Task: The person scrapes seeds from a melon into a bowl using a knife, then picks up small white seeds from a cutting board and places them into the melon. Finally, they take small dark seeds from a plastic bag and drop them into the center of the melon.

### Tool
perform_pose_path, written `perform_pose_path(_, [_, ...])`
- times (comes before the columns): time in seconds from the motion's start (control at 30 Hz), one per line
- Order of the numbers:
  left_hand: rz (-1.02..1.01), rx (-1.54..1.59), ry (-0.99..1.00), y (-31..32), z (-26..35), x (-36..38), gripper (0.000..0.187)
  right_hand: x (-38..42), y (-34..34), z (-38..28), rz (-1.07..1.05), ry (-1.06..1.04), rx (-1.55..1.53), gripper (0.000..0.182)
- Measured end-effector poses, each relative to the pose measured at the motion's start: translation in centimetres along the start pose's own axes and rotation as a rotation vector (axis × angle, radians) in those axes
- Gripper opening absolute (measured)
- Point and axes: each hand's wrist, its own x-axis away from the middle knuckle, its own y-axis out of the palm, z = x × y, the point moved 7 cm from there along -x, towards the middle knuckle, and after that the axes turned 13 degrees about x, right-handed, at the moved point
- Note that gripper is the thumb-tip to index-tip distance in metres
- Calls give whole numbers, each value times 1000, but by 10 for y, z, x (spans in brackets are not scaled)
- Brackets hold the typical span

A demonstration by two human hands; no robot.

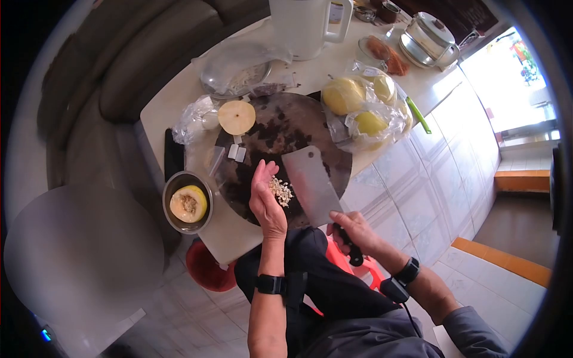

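My right hand (355,234) grips the black handle of a cleaver (311,182), whose broad blade lies over the round dark chopping board (280,125). Small pale chopped bits (280,191) lie in a pile between the blade and my left hand (266,200). That hand is cupped beside the pile, fingers stretched out and holding nothing. A cut piece of pale yellow fruit, like a pear (237,117), sits cut face up on the board's far left. Two small white packets (237,153) lie below it.
A metal bowl (209,224) at left holds a hollowed yellow fruit piece (188,204). Bagged yellow fruit (364,104) and a green-handled tool (419,115) are at right. Behind stand a white jug (298,30), a plastic-covered dish (236,71) and a metal pot (428,40). A red bin (209,268) is below.
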Motion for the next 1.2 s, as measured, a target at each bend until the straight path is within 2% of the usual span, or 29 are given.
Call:
perform_pose_path(0.1, [66, 157, 16, -4, -2, 4, 59, -3, 12, 3, -14, -18, -12, 47])
perform_pose_path(0.23, [201, 14, 117, -10, 8, 6, 58, 4, 7, -5, 24, -62, -34, 47])
perform_pose_path(0.3, [175, -22, 121, -7, 3, 2, 57, 3, 4, -4, 61, -69, -70, 47])
perform_pose_path(0.37, [55, -174, 151, 4, 4, 0, 56, 0, 12, 0, 59, -51, -78, 47])
perform_pose_path(0.43, [49, -146, 138, 5, 5, -1, 57, -4, 25, 0, 34, -68, -81, 47])
perform_pose_path(0.53, [54, -3, 73, 5, 3, -2, 57, -9, 44, 7, 10, -71, -68, 50])
perform_pose_path(0.67, [93, 136, 2, 0, 0, -3, 69, -16, 57, 10, -23, -35, -66, 49])
perform_pose_path(0.9, [144, 361, -51, -4, -4, 1, 76, -18, 70, 8, -171, -29, -261, 46])
perform_pose_path(1.03, [221, 418, 14, -12, 18, -1, 73, -6, 74, -5, -201, -13, -257, 44])
perform_pose_path(1.13, [277, 576, 88, -25, 42, -3, 67, 4, 85, -20, -233, -1, -242, 44])
perform_pose_path(1.2, [333, 568, 110, -38, 62, -2, 65, 7, 98, -27, -307, -3, -237, 44])
